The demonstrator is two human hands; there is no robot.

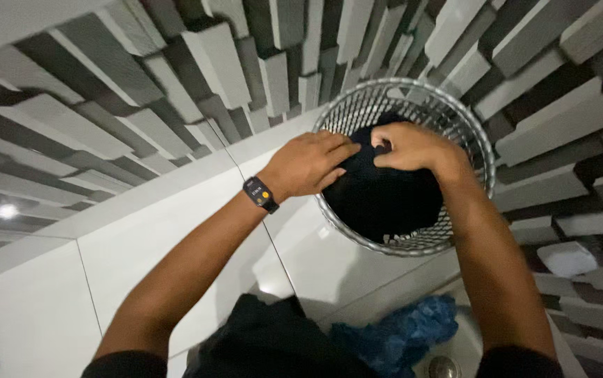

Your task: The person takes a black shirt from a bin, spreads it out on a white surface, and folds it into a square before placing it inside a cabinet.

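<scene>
Cloth (385, 199) in wire basket (480, 150) on floor (140, 238), against wall (175, 84), 2 hands on cloth

Round silvery wire-mesh metal basket (471, 140) is gleaming at upper right; the matt black cloth (382, 199) inside is looking soft; white floor tiles (175, 231) are shining glossy.

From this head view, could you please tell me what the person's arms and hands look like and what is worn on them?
Both forearms are bare from elbow to fingers, with no gloves or rings that I can make out. The left hand has a dark wristwatch with a rectangular face and a small orange mark. The right hand and its wrist carry nothing. Dark short sleeves show at the bottom edge.
</scene>
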